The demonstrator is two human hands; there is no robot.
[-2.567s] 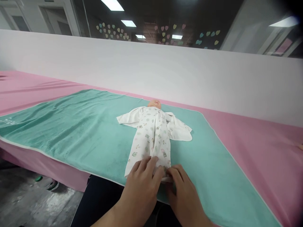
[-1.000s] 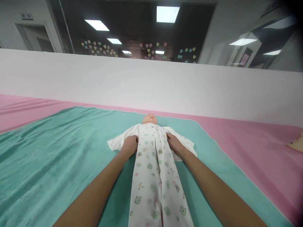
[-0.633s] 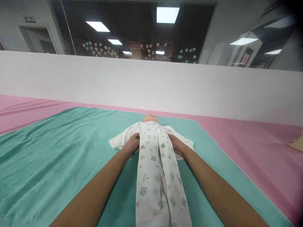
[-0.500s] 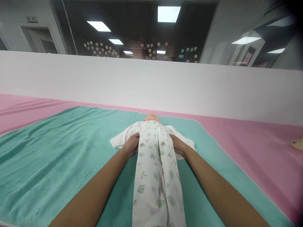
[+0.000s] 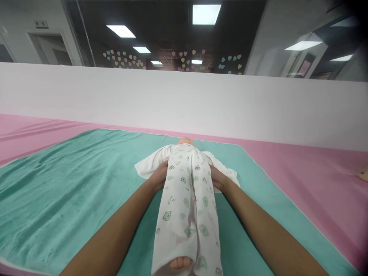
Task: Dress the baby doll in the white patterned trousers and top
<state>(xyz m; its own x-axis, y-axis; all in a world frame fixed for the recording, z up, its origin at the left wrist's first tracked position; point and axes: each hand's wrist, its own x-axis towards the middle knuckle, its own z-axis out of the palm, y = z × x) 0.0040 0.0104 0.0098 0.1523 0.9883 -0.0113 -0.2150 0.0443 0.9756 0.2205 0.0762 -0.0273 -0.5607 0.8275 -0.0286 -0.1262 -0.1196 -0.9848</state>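
A baby doll (image 5: 185, 141) lies on its back, its head at the far end. A white baby romper (image 5: 186, 191) with green animal prints covers its body and legs. White sleeves (image 5: 153, 162) spread out to both sides. Bare toes (image 5: 180, 263) show at one leg opening near me. My left hand (image 5: 160, 176) is closed at the romper's left side, its fingertips tucked behind the cloth. At the opposite side, my right hand (image 5: 217, 177) grips the romper's edge, with its fingers mostly hidden by the fabric.
Under the doll is a green blanket (image 5: 86, 184), wrinkled on the left. Around it lies a pink surface (image 5: 301, 172). A low white wall (image 5: 184, 103) runs along the back beneath dark glass. A small pale object (image 5: 363, 175) is cut off at the right edge.
The romper's near end has swung slightly left and up, and the toes now show in the leg opening. Both hands stay at the romper's sides, nearly in place.
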